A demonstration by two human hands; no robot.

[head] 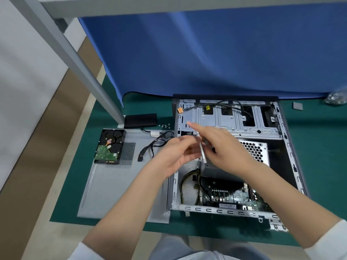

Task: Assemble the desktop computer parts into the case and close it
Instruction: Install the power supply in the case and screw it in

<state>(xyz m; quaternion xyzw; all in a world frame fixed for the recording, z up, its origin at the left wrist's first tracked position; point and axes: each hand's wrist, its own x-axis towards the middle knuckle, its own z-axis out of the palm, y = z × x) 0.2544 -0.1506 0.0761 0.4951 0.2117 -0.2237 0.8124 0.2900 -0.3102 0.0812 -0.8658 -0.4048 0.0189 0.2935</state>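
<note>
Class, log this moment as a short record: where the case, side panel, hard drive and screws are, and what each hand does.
case: open computer case lying on green mat
side panel: side panel flat, left of case
hard drive: hard drive on panel, circuit board up
screws: screws on mat beside case
left hand: left hand at small silver strip
right hand: right hand holds strip

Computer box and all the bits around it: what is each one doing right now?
Computer case: lying on its side, open, motherboard inside.
Side panel: off, flat on the mat left of the case.
Hard drive: out of the case, resting on the side panel.
Screws: loose on the mat.
Metal strip: held over the case.
Left hand: pinching the strip.
Right hand: gripping the strip.
</note>
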